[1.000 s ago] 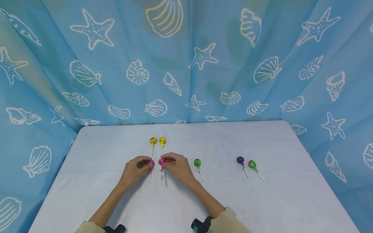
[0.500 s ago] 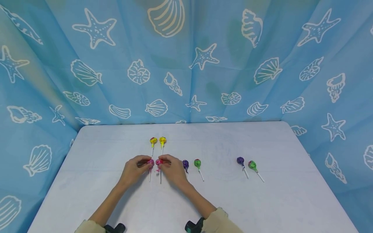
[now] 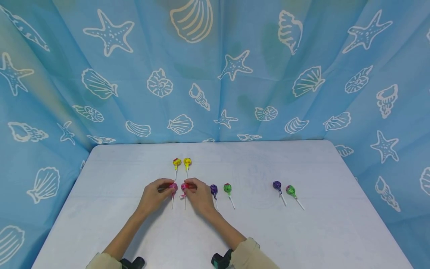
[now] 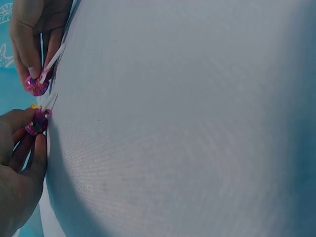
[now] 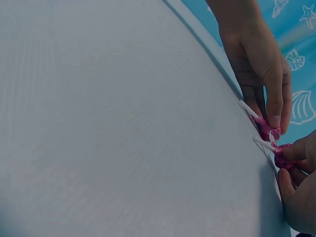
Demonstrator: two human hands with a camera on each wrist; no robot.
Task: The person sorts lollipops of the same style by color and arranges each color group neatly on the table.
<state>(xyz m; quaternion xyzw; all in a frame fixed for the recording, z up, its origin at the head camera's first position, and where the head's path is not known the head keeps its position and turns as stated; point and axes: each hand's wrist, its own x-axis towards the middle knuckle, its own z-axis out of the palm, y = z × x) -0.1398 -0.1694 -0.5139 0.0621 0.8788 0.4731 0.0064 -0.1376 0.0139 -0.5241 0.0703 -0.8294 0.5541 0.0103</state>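
Observation:
My left hand (image 3: 155,197) pinches the head of a pink lollipop (image 3: 173,188) between thumb and fingers. Just to its right, my right hand (image 3: 200,195) pinches a second pink lollipop (image 3: 184,186) the same way. Both white sticks point toward me, nearly parallel, with a small gap between the two heads. The left wrist view shows both wrapped pink heads, the nearer lollipop (image 4: 37,123) held in my left fingertips. From the right wrist, the lollipop (image 5: 282,157) in my right fingers appears close beside the other one.
Two yellow lollipops, one left (image 3: 176,162) and one right (image 3: 187,162), lie behind the pink ones. A purple lollipop (image 3: 214,190) and a green one (image 3: 227,188) lie right of my right hand. Farther right are another purple lollipop (image 3: 277,185) and green lollipop (image 3: 291,191) on the white table (image 3: 322,231).
My right hand has shifted slightly left with its pink lollipop, closer to the left one, uncovering the purple lollipop beside it. My left hand has hardly moved.

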